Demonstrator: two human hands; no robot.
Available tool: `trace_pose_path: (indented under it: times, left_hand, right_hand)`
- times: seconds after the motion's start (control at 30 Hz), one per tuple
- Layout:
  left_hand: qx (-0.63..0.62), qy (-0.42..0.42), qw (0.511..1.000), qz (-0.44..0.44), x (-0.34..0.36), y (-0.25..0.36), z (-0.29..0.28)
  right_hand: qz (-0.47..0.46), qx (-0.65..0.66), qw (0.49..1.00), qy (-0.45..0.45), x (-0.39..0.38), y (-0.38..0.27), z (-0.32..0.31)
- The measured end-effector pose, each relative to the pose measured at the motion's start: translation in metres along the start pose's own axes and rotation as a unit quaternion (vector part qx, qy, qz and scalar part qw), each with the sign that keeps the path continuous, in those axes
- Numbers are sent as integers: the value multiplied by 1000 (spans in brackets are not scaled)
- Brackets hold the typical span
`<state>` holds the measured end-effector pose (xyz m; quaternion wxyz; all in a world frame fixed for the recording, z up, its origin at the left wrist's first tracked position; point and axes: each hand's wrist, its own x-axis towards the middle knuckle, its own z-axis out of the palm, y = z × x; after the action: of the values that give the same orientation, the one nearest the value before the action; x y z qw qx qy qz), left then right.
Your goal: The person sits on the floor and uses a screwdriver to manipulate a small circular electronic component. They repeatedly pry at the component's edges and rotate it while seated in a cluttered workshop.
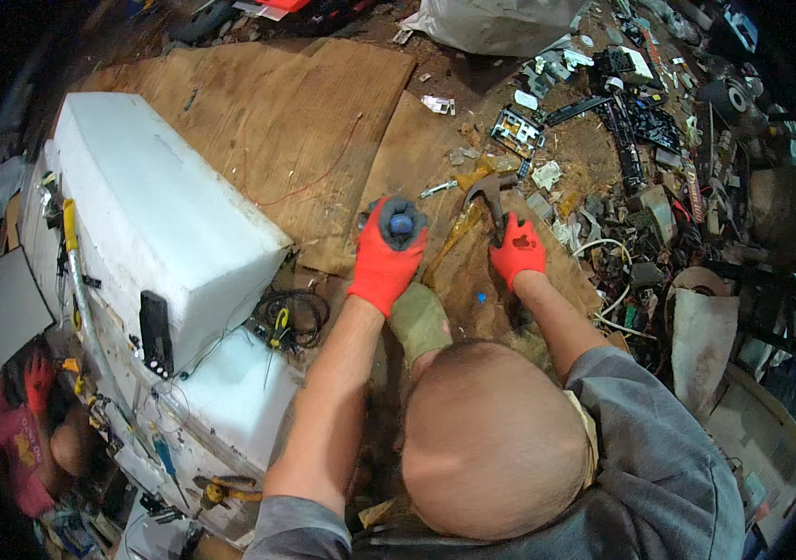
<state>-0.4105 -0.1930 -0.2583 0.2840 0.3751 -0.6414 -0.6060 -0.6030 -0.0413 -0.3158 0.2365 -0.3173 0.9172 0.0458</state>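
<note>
My left hand [384, 252], in a red glove with dark grey on its finger side, is closed around a small round piece with a blue top [401, 224]; its exact kind does not show. To the right, my right hand [518, 250], also in a red glove, grips the handle of a claw hammer [488, 189]. The hammer's metal head points away from me, over the stained brown board [388, 177]. A short silvery rod [438, 189] lies between the hands, just beyond them. My green-shod foot [419, 322] is below the left hand.
White foam blocks [169, 205] stand on the left, with a yellow-handled tool [69, 224] and pliers [279, 329] nearby. Scrap electronics [636, 121] heap up on the right. A pale sack [500, 23] lies at the back. Another person's red-gloved hand [38, 378] shows at far left.
</note>
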Motion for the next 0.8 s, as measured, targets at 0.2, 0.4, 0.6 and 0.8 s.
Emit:
trace_pose_path:
  times: [0.2,0.4,0.6,0.8]
  left_hand:
    - [-33,26,999,0,5,-17,15]
    - [-12,8,999,-48,8,-21,4]
    - [-84,-59,995,-22,26,-6,3]
    - [-17,39,997,-64,21,-7,-7]
  right_hand:
    - [-16,259,965,-38,11,24,-34]
    - [-107,673,713,-164,-96,16,-138]
    - [-209,377,898,-85,-133,-35,-185]
    - [-259,588,756,-124,-164,-49,-219]
